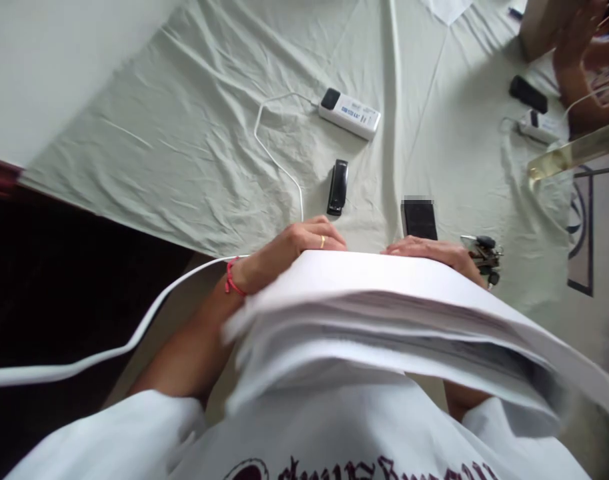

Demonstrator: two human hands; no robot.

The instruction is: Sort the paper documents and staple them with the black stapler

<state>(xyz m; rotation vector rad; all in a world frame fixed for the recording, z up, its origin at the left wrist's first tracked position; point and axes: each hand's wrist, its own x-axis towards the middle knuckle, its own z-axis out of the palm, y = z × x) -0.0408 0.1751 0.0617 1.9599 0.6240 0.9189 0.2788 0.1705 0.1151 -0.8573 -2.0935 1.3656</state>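
Observation:
A thick stack of white paper sheets [379, 270] stands between me and the table, its loose edges fanning toward my chest. My left hand [311, 237], with a ring and a red string bracelet, curls over the stack's far left edge. At the far right edge, the fingers of my right hand [427, 248] press along the paper; its thumb is hidden. A black stapler [338, 187] lies on the cloth just beyond my left hand. Beyond my right hand is a dark, flat, phone-like object [419, 220], partly covered by the fingers.
A pale green cloth [184, 147] with wrinkles covers the table. A white box-like device [351, 115] has a white cable [258, 127] running toward me. Small metal-and-black hardware [487, 257] sits right of my right hand. Another person's arm [574, 73] is at the upper right.

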